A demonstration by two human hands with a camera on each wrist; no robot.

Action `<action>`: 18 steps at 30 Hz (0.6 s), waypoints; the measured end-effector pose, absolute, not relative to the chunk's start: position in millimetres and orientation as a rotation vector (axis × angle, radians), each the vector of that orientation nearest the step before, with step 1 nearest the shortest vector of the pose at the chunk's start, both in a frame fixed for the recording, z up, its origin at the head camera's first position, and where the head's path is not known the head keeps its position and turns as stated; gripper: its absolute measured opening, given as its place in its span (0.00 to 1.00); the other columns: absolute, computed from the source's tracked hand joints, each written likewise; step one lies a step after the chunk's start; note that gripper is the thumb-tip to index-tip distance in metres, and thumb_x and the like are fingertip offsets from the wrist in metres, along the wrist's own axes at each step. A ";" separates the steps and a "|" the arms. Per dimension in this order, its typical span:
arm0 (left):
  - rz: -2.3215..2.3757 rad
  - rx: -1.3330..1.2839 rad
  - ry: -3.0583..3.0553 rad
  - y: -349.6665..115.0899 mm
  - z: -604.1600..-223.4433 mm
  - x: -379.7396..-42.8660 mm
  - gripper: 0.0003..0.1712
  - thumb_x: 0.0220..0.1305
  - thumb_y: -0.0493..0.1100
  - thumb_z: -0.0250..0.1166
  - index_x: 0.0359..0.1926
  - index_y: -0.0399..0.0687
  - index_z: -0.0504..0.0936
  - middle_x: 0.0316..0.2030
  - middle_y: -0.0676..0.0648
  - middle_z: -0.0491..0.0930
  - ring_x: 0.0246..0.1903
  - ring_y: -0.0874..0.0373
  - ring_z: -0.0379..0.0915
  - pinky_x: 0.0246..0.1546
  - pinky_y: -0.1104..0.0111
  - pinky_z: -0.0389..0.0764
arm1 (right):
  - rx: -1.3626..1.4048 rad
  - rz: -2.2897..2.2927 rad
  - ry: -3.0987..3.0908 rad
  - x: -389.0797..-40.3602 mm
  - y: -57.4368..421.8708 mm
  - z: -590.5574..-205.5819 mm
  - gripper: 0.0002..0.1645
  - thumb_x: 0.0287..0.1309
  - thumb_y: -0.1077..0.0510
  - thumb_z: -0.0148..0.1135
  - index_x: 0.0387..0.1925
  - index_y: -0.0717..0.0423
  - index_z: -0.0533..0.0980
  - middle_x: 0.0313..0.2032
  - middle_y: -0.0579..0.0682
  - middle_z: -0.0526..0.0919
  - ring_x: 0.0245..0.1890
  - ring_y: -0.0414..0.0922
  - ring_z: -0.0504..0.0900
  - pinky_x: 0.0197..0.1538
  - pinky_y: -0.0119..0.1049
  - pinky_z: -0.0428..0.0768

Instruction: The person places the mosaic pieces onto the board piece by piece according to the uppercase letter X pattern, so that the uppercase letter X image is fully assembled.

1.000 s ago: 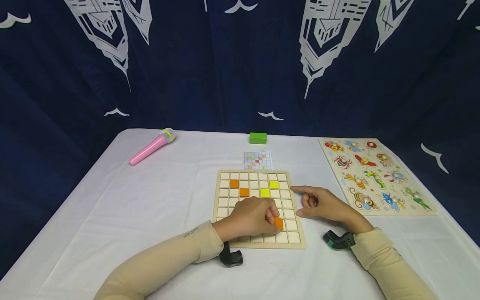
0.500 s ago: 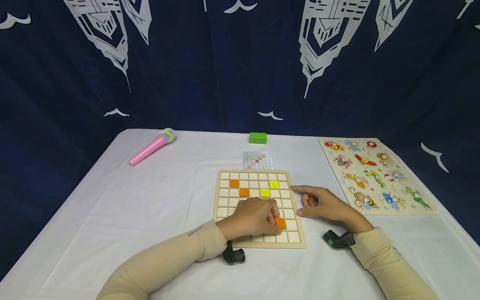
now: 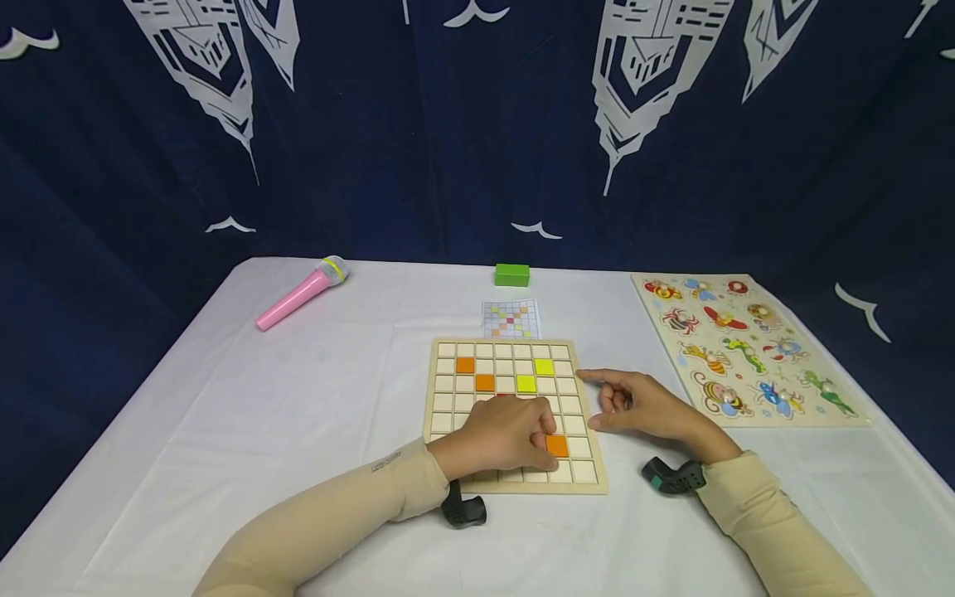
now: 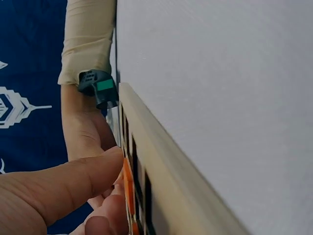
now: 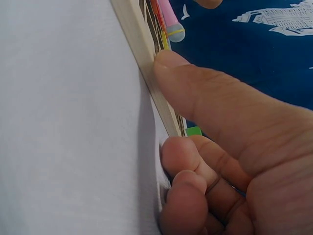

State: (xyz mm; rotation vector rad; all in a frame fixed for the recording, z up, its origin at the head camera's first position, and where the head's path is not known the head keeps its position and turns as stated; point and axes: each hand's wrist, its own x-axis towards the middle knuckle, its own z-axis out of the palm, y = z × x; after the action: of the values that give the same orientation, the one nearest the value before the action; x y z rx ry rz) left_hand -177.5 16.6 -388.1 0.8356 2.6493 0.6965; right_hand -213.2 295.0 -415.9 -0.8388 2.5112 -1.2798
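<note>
My left hand [image 3: 507, 431] reaches over the wooden grid board [image 3: 601, 481], thumb and curled forefinger at the left edge of an orange tile [image 3: 558, 446]. This tile lies flat in a cell near the lower right; in the left wrist view the orange tile [image 4: 128, 183] shows beside the thumb. My right hand [image 3: 642, 402] rests at the board's right edge, forefinger extended, other fingers loosely bent; its thumb touches the rim in the right wrist view. Two orange tiles and two yellow tiles sit farther up the board. A red tile [image 3: 505, 395] is mostly hidden behind the left hand.
A printed pattern card [image 3: 511, 320] lies just beyond the board, with a green block [image 3: 511, 275] behind it. A pink toy microphone [image 3: 302, 294] is at the back left. On the right lies an insect puzzle board [image 3: 746, 356]. A dark patterned curtain [image 3: 448, 166] hangs behind the table.
The orange tile has shifted slightly right and gone from tilted to flat in its cell. My left hand moved slightly right with it, then held there. My right hand keeps its place.
</note>
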 end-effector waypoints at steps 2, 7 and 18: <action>0.754 0.843 2.626 12.2 -388.0 -178.1 0.17 0.61 0.51 0.82 0.44 0.57 0.82 0.25 0.70 0.79 0.32 0.71 0.73 0.40 0.66 0.74 | -0.833 -1.278 2.511 -213.0 294.6 -416.2 0.39 0.60 0.66 0.78 0.70 0.75 0.72 0.30 0.43 0.77 0.26 0.36 0.70 0.31 0.31 0.70; 0.902 0.871 2.643 -6.7 -384.3 -181.3 0.12 0.63 0.48 0.80 0.41 0.56 0.84 0.30 0.63 0.80 0.31 0.67 0.72 0.36 0.67 0.73 | -0.838 -1.278 2.511 -214.1 292.8 -416.6 0.39 0.61 0.66 0.78 0.69 0.75 0.72 0.30 0.44 0.77 0.26 0.36 0.70 0.31 0.31 0.70; 1.309 0.730 2.695 -80.5 -367.4 -191.6 0.12 0.68 0.40 0.75 0.50 0.45 0.86 0.43 0.49 0.83 0.31 0.60 0.76 0.33 0.67 0.73 | -0.694 -1.329 2.643 -207.6 289.8 -419.9 0.27 0.66 0.66 0.74 0.63 0.72 0.80 0.31 0.47 0.77 0.26 0.37 0.72 0.29 0.30 0.73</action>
State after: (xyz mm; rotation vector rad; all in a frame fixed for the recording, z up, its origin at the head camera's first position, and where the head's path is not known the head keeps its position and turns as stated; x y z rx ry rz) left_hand -191.6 -80.5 -367.4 0.7304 2.6946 1.3092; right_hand -207.6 289.8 -419.9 -0.6935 2.6428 -1.3292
